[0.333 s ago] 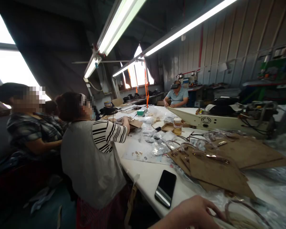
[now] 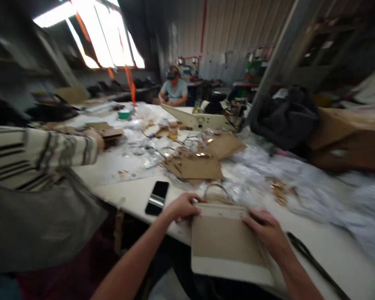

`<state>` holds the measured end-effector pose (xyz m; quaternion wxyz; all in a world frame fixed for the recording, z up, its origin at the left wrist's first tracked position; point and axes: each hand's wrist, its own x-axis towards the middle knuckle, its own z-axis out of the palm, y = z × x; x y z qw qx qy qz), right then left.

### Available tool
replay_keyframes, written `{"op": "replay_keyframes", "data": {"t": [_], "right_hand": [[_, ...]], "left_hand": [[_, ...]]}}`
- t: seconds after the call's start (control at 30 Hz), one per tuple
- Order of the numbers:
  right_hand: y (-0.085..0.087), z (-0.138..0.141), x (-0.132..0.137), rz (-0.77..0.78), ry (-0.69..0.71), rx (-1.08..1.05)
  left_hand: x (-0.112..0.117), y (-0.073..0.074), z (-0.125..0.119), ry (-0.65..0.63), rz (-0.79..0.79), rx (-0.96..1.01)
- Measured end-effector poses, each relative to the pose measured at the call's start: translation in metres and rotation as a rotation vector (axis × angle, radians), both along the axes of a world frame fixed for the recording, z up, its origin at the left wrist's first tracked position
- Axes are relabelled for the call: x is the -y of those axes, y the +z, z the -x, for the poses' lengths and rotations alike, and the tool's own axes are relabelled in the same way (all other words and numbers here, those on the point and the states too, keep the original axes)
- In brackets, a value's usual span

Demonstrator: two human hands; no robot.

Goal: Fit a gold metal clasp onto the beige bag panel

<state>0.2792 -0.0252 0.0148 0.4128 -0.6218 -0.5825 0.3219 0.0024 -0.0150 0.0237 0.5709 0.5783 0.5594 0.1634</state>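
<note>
Panel [image 2: 225, 239] nearest me, tan across its middle with paler bands along its far and near edges, a rounded near left corner and small dark marks in the far band; I see it tilted at the table's [image 2: 340, 252] near edge, partly overhanging. My left hand [image 2: 185, 206] pinches its far left corner; my right hand [image 2: 266, 227] holds the right side near the far corner, thumb on top. A dark strap [image 2: 317, 266] lies to the right. Just beyond the panel I make out a thin dark loop [image 2: 219, 188], though I cannot tell whether they join. A black phone [image 2: 157, 198] rests left of it. Farther on lie brown pieces [image 2: 201, 167] and, to the right, gold-coloured fittings [image 2: 279, 192]. A striped sleeve [image 2: 61, 146] reaches in from the left; at the far side sits a person in light blue [image 2: 176, 89].
</note>
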Motion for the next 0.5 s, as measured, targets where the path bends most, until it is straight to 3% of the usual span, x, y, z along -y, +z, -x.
{"op": "replay_keyframes", "data": {"t": [0.07, 0.13, 0.3, 0.5], "right_hand": [[-0.009, -0.044, 0.033, 0.065, -0.029, 0.012], [-0.015, -0.063, 0.047, 0.096, 0.004, -0.073], [-0.019, -0.058, 0.038, 0.143, 0.046, -0.292], [-0.012, -0.054, 0.040, 0.089, 0.033, -0.215]], "left_hand": [[-0.007, -0.007, 0.000, 0.016, -0.069, 0.016], [-0.013, -0.013, -0.001, 0.010, -0.053, 0.058], [-0.009, -0.007, -0.004, 0.034, -0.006, 0.085], [-0.008, 0.002, -0.006, 0.047, -0.027, 0.079]]}}
